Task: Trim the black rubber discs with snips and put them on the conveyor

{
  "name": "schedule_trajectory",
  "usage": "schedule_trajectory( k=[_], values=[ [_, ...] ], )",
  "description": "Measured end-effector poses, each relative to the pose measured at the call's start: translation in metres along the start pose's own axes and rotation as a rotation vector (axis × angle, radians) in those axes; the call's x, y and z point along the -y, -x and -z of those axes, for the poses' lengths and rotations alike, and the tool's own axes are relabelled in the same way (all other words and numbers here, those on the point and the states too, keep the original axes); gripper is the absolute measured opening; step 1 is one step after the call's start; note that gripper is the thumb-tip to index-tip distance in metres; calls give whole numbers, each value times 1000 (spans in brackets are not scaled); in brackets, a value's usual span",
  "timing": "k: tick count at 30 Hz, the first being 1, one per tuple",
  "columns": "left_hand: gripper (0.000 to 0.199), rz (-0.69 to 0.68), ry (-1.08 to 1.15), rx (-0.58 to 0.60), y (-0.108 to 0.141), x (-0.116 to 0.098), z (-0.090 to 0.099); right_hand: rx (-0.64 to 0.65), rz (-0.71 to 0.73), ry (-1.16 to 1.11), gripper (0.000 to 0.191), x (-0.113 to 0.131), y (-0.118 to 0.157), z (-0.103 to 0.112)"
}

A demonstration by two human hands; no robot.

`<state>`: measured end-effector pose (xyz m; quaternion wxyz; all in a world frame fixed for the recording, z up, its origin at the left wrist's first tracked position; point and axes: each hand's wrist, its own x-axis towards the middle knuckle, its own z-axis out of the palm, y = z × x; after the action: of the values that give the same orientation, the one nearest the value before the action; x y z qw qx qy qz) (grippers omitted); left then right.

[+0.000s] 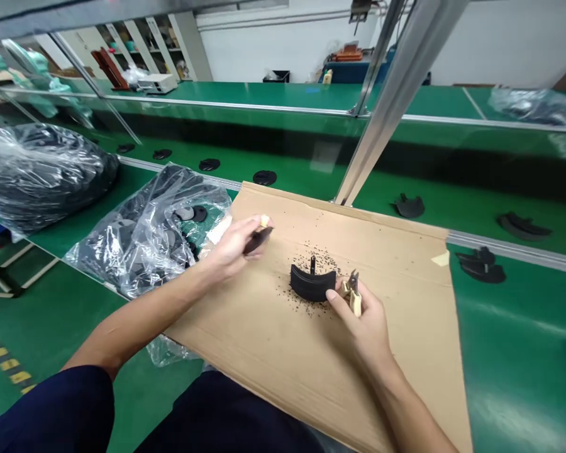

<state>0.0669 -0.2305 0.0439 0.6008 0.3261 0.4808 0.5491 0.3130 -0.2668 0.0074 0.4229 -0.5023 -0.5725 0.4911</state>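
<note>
My left hand (236, 242) is closed around a thin dark plastic piece (258, 240), held above the left side of the cardboard sheet (273, 340). A yellowish-white tip shows by its fingers; I cannot make out what it is. My right hand (370, 324) pinches the right end of a curved black plastic part (311, 286) between thumb and finger. Side cutters (353, 288) with cream handles also rest in that hand, jaws pointing up. A thin black post rises behind the curved part. Small black scraps (309, 308) lie scattered around it.
An open plastic bag (141, 220) with dark and grey discs lies left of the cardboard, and a fuller bag (42, 170) beyond it. Black parts (265, 177) sit along the green surface behind. A metal post (396, 94) rises at the cardboard's far edge. More black parts (482, 264) lie right.
</note>
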Motion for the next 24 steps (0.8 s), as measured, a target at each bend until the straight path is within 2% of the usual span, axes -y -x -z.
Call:
schedule_trajectory(
  k=[2, 4, 7, 10, 12, 15, 17, 24],
  values=[
    [28, 100, 179, -63, -2, 12, -20, -17, 1, 11, 28, 0, -1, 1],
    [31, 137, 277, -112, -5, 22, -28, -26, 4, 19, 30, -1, -1, 2],
    [37, 136, 322, -101, -8, 35, -28, -17, -2, 12, 31, -3, -2, 3],
    [34, 105, 318, -63, -11, 44, -19, -5, -33, -22, 30, -5, -1, 3],
    [34, 0, 260, -53, -11, 48, -13, -3, -52, -41, 29, -5, 0, 2],
    [38, -257, 63, -121, -9, 51, -5, 26, -71, -53, 30, -4, 1, 3],
    [37, -363, -73, -135, -5, 52, -3, 50, -81, -58, 31, -4, 1, 3],
    [31, -631, -356, 51, 16, 63, -6, 47, -106, -78, 33, -6, 2, 4]
  ],
)
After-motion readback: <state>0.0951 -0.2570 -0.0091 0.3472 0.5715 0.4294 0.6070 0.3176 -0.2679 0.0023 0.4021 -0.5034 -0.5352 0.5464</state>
